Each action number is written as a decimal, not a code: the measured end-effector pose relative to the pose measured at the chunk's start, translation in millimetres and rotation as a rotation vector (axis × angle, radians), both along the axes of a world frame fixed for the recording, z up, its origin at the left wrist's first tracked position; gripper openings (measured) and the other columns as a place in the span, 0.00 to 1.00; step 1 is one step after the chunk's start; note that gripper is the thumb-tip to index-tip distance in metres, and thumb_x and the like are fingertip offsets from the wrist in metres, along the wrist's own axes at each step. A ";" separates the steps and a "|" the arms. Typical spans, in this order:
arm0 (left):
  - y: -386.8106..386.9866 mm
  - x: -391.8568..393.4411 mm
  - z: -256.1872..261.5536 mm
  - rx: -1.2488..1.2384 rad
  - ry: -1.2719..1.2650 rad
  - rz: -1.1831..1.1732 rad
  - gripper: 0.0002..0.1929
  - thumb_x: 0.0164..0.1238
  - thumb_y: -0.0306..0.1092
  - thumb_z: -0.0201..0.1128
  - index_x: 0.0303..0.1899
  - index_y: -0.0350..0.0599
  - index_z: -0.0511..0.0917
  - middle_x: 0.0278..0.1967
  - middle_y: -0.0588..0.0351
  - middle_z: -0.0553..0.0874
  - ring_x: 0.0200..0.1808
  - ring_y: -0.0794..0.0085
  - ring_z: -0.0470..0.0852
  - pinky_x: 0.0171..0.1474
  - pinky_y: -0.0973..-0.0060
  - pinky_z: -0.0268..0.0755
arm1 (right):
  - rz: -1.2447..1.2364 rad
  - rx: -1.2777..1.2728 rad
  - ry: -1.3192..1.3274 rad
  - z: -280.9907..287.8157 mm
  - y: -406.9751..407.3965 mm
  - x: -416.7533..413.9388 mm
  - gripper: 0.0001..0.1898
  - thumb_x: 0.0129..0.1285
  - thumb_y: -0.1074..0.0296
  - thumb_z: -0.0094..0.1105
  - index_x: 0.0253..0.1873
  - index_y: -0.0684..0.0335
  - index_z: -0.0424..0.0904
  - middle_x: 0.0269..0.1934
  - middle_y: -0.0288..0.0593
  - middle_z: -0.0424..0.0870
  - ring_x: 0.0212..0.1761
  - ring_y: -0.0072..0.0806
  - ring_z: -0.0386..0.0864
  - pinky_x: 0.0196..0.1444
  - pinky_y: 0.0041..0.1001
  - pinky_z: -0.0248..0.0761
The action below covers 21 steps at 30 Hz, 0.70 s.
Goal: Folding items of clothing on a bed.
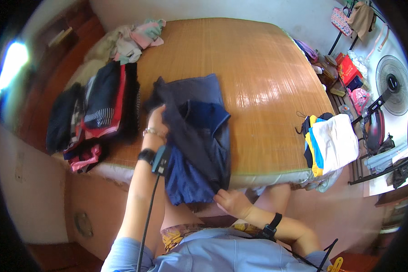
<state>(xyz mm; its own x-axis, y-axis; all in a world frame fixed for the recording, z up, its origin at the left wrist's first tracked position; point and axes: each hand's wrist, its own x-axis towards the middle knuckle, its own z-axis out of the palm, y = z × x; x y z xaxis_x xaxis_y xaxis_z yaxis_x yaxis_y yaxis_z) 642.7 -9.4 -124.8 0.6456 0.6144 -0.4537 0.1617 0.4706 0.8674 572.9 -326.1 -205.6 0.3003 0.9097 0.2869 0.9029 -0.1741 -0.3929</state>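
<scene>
A dark navy garment (pixel 197 136) lies partly folded across the near edge of the bed, its lower end hanging toward my lap. One dark strip of its cloth runs diagonally over the brighter blue part. My left hand (pixel 158 120) grips the cloth at the garment's left side, with the fingers partly hidden behind the fabric. Down at the hem, my right hand (pixel 234 203) pinches the lower right corner between thumb and fingers. Both wrists wear black straps with small devices, and a cable runs from the left one.
The bed carries a woven mat (pixel 258 68). Folded dark clothes (pixel 103 95) are stacked at left, near crumpled pastel cloth (pixel 139 39). Folded garments with a white one on top (pixel 336 141) sit at the right edge. Beyond stand a fan (pixel 392 85) and a metal rack (pixel 358 176).
</scene>
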 end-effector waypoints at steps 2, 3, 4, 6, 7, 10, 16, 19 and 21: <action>47.6 28.3 -24.6 -0.154 -0.050 0.022 0.12 0.66 0.40 0.58 0.42 0.43 0.81 0.38 0.58 0.86 0.36 0.66 0.82 0.36 0.70 0.74 | 0.028 0.045 0.021 1.3 7.2 -6.8 0.07 0.54 0.69 0.58 0.36 0.58 0.70 0.30 0.42 0.69 0.25 0.38 0.77 0.26 0.35 0.72; 73.4 50.3 -41.3 -0.324 -0.103 0.021 0.11 0.65 0.39 0.58 0.41 0.44 0.81 0.36 0.59 0.86 0.36 0.68 0.82 0.35 0.69 0.74 | 0.036 0.072 0.042 1.5 10.3 -8.2 0.08 0.54 0.69 0.58 0.37 0.58 0.69 0.30 0.43 0.69 0.25 0.39 0.77 0.26 0.36 0.72; 91.7 78.4 -53.2 -0.392 -0.145 -0.110 0.17 0.61 0.31 0.61 0.51 0.44 0.73 0.38 0.53 0.85 0.35 0.63 0.83 0.36 0.65 0.76 | 0.069 0.107 0.082 0.4 12.9 -8.1 0.08 0.55 0.68 0.58 0.37 0.58 0.69 0.31 0.43 0.69 0.24 0.40 0.77 0.26 0.36 0.72; 60.1 129.8 -61.3 -0.217 -0.139 -0.205 0.31 0.57 0.26 0.64 0.63 0.44 0.63 0.40 0.48 0.84 0.34 0.57 0.84 0.39 0.59 0.78 | 0.045 0.064 0.082 -10.8 5.8 -2.3 0.09 0.54 0.68 0.60 0.39 0.57 0.71 0.32 0.41 0.71 0.25 0.38 0.77 0.26 0.34 0.72; 18.8 151.7 -53.0 0.047 -0.099 -0.144 0.32 0.59 0.28 0.65 0.64 0.44 0.61 0.40 0.47 0.84 0.35 0.56 0.84 0.42 0.56 0.77 | 0.031 0.028 0.082 -13.2 3.2 -1.0 0.11 0.52 0.69 0.63 0.40 0.57 0.73 0.33 0.39 0.72 0.26 0.36 0.77 0.26 0.33 0.72; -35.6 177.1 -58.1 0.229 0.138 -0.476 0.44 0.60 0.40 0.67 0.72 0.46 0.48 0.53 0.43 0.77 0.54 0.54 0.77 0.51 0.59 0.74 | 0.025 0.033 0.096 -16.7 2.1 -0.2 0.11 0.52 0.68 0.63 0.40 0.56 0.74 0.34 0.37 0.73 0.26 0.33 0.78 0.27 0.30 0.73; -19.0 181.8 -87.7 0.576 0.202 -0.518 0.48 0.63 0.58 0.60 0.73 0.40 0.43 0.69 0.40 0.60 0.71 0.56 0.60 0.65 0.64 0.60 | 0.069 0.082 0.138 -3.1 8.0 -0.4 0.07 0.56 0.69 0.57 0.37 0.56 0.70 0.30 0.40 0.69 0.24 0.36 0.77 0.26 0.32 0.74; 4.0 176.9 -90.6 0.908 0.152 -0.683 0.43 0.64 0.67 0.46 0.69 0.38 0.59 0.68 0.42 0.65 0.72 0.53 0.57 0.72 0.66 0.51 | 0.068 0.082 0.151 -9.6 8.2 1.8 0.06 0.56 0.69 0.56 0.38 0.57 0.69 0.31 0.41 0.69 0.24 0.36 0.77 0.26 0.33 0.74; 4.5 168.2 -83.6 1.211 0.160 -0.926 0.40 0.65 0.68 0.43 0.70 0.50 0.59 0.71 0.47 0.58 0.75 0.53 0.47 0.73 0.55 0.45 | 0.039 0.049 0.171 -13.4 1.3 2.4 0.06 0.57 0.69 0.56 0.38 0.57 0.69 0.31 0.42 0.69 0.24 0.37 0.77 0.26 0.33 0.74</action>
